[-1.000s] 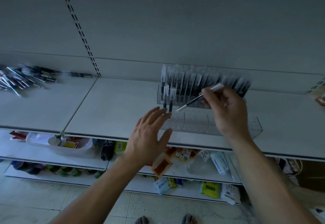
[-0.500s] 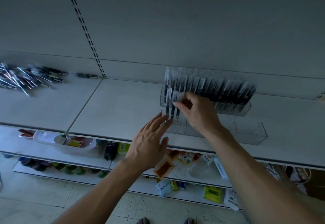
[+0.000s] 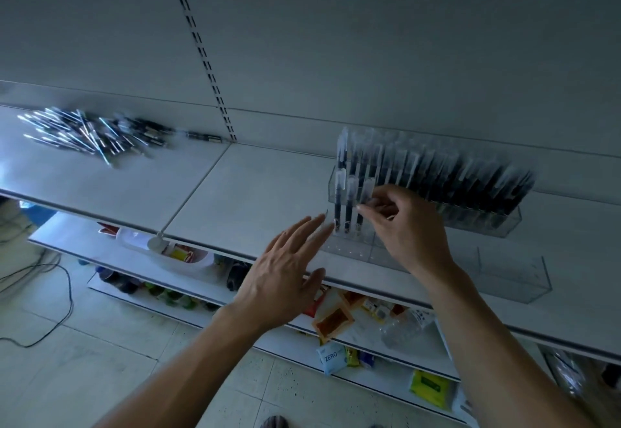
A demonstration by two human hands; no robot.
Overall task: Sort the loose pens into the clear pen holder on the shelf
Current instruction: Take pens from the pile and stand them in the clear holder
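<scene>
- A clear pen holder (image 3: pixel 510 279) of stepped, see-through plastic stands on the right part of a smooth white shelf (image 3: pixel 255 192). Its back tier is packed with upright dark pens (image 3: pixel 453 179) with frosted caps, blurred in the dim light.
- Three more pens stand at the left end of the lower tier. The right hand (image 3: pixel 403 229), fingers curled, pinches the rightmost of them, a capped pen (image 3: pixel 359 222), between thumb and fingertips just below its cap.
- The left hand (image 3: pixel 285 269) is spread flat with straight fingers and holds nothing. Its fingertips reach the holder's front left corner; whether they touch it cannot be told.
- A heap of loose pens (image 3: pixel 90 138) lies well apart at the shelf's far left, dark barrels crossed with pale ones.
- Behind rises a plain grey back panel (image 3: pixel 336 41) with a slotted upright (image 3: pixel 201 47). Lower shelves carry packets, among them a pouch marked ZERO (image 3: pixel 331 357). A black cable (image 3: pixel 50 293) trails over the speckled tile floor (image 3: pixel 84 377).
</scene>
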